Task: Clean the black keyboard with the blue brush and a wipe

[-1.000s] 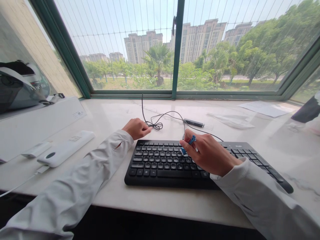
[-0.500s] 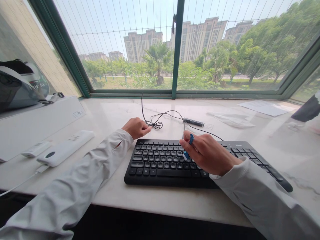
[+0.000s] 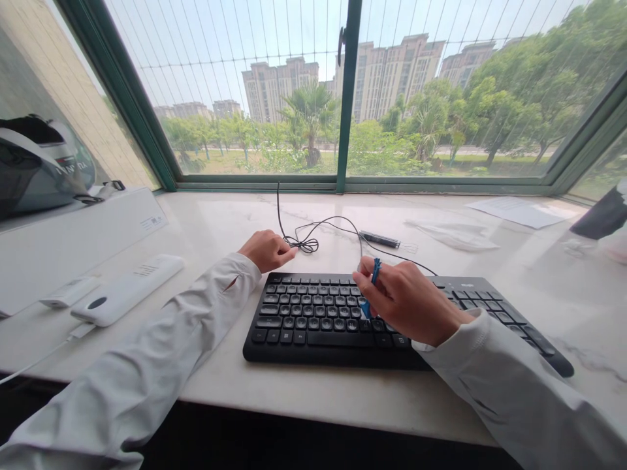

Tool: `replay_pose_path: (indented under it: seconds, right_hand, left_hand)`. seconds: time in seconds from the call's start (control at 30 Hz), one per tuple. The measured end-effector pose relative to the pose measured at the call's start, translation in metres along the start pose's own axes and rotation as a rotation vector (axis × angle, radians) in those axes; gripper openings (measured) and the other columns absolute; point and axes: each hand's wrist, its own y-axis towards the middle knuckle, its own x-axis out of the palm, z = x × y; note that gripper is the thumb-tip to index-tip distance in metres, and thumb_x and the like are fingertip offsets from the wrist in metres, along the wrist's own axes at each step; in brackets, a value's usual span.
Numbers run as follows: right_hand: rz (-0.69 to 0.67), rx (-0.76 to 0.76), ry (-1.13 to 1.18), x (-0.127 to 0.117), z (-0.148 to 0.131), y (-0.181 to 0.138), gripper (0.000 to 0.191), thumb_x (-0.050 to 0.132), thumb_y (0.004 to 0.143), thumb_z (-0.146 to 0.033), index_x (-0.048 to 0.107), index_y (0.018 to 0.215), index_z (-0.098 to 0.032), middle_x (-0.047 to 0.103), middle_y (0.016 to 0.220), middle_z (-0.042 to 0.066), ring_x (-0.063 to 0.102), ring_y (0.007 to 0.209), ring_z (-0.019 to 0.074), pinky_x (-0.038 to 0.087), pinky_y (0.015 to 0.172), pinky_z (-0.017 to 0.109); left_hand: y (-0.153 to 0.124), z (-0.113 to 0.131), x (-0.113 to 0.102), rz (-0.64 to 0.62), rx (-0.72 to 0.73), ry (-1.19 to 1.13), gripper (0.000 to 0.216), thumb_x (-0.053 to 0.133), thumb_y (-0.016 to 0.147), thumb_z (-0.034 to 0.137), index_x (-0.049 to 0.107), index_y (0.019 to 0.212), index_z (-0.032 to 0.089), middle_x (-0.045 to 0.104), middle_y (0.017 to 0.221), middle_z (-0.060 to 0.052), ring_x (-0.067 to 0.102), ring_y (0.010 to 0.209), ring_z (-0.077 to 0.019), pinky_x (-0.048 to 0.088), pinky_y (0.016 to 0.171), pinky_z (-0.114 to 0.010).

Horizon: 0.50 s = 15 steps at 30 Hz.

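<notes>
A black keyboard [image 3: 333, 339] lies on the pale marble-patterned counter. My right hand [image 3: 409, 297] is above its middle-right keys, fingers closed around a slim blue brush-like tool [image 3: 376, 271]. The tool's lower end, with a small whitish part, points down at the keys, and my fingers cover its middle. Beyond the keyboard's upper left corner rests my left hand [image 3: 267, 251], fingers curled. Its fingertips meet the bundled black cable [image 3: 307, 245]; whether they grip it is hidden.
Behind the keyboard lies a black stick-like tool [image 3: 379, 239] with thin wires at one end. A clear plastic bag [image 3: 455, 235] and a paper sheet [image 3: 522, 210] are at back right. On the left are a white device [image 3: 130, 290] with a cord and a white box [image 3: 83, 245].
The blue tool has turned slightly in my right hand, showing more of its length, and its lower end has shifted a little. My left hand stays in place.
</notes>
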Motion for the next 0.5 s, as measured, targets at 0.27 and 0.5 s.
replay_pose_path:
  seconds: [0.27,0.5]
  right_hand:
    - [-0.052,-0.08,-0.136,-0.0007,0.0041,0.0001,0.03,0.027,0.1,-0.029,0.052,0.087,-0.017,0.051,0.056,-0.001,0.041,0.045,0.0131,0.023,0.053,0.03]
    - [-0.038,-0.084,-0.136,0.0006,0.0046,-0.0005,0.028,0.03,0.1,-0.032,0.05,0.085,-0.019,0.034,0.052,-0.005,0.032,0.044,0.0128,0.019,0.054,0.032]
  left_hand:
    - [0.0,-0.0002,0.0002,-0.005,-0.001,0.001,0.053,0.046,0.087,0.043,0.057,0.041,0.019,0.028,0.041,0.005,0.017,0.047,-0.0104,0.018,0.054,-0.029]
    - [0.0003,-0.0004,0.0002,0.006,0.006,-0.007,0.052,0.048,0.086,0.041,0.058,0.041,0.018,0.029,0.041,0.005,0.016,0.047,-0.0101,0.017,0.053,-0.028]
